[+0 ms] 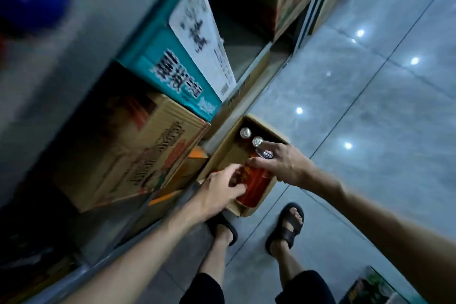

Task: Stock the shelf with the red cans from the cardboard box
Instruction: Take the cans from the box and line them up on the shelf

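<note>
Step in hand, lifting out: your right hand (283, 165) clasps the top of a tilted red can (255, 186) at the near end of the cardboard box (267, 128), your left hand (217, 192) curls round its side; next, you lift clear toward the shelf (98, 20) on the left

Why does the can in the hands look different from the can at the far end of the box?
The held can is tilted, showing its red side; the far can stands upright, showing only its silver top. The right hand grips the held can; nothing touches the far can. Both have silver tops.
</note>
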Demonstrator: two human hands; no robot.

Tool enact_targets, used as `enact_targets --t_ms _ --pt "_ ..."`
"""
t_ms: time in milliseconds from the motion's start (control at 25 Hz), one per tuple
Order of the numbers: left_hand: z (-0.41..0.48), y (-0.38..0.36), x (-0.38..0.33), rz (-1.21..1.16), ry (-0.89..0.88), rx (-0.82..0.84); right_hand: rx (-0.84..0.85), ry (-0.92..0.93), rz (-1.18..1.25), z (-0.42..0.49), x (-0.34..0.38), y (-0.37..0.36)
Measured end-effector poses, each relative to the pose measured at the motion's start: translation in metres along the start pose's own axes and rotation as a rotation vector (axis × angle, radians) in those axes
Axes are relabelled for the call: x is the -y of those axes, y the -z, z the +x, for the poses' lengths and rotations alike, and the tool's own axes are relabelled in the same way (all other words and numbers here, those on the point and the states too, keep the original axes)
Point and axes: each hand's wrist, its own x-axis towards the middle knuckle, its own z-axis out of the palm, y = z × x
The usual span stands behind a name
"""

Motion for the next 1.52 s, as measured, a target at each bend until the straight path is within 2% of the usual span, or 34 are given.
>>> enact_targets --t_ms 120,280,400,480,560,600,720,800,920,1080,1200,1320,1520 --pt "-0.082 0.043 -0.075 -0.082 -0.124 -0.031 0.000 0.104 -0.105 -0.064 0.085 0.060" --pt "-0.175 0.096 -0.141 -0.132 -0.261 -0.189 -0.119 0.164 0.113 -0.128 0.190 0.108" --pt "-0.240 0.136 -0.166 -0.280 -0.304 -0.171 -0.012 0.245 0.197 -0.166 0.259 0.126" --pt "-0.277 0.157 -0.169 -0.376 -0.317 -0.098 0.083 0.306 0.177 -0.184 0.302 0.131" --pt "-0.303 0.172 -0.163 -0.414 -0.330 -0.096 0.188 0.337 0.152 -0.193 0.338 0.129" --pt "-0.313 0.177 -0.158 -0.417 -0.327 -0.142 0.229 0.345 0.137 -0.195 0.352 0.127" --pt "-0.342 0.185 -0.132 -0.291 -0.294 -0.434 0.292 0.363 0.068 -0.193 0.388 0.102" --pt "-0.352 0.188 -0.115 -0.212 -0.307 -0.570 0.272 0.371 0.015 -0.188 0.404 0.082" --pt "-0.361 0.192 -0.089 -0.245 -0.308 -0.702 0.210 0.434 -0.084 -0.177 0.429 0.048" --pt "-0.365 0.198 -0.047 -0.318 -0.217 -0.786 0.056 0.658 -0.312 -0.162 0.460 0.009" --pt "-0.363 0.204 -0.008 -0.036 0.037 -0.854 -0.201 0.860 -0.710 -0.142 0.475 -0.015" --pt "-0.355 0.208 0.020 0.236 0.337 -0.739 -0.292 0.959 -0.897 -0.120 0.478 -0.025" --pt "-0.342 0.208 0.044 0.273 0.461 -0.587 -0.285 0.935 -0.997 -0.091 0.475 -0.033"
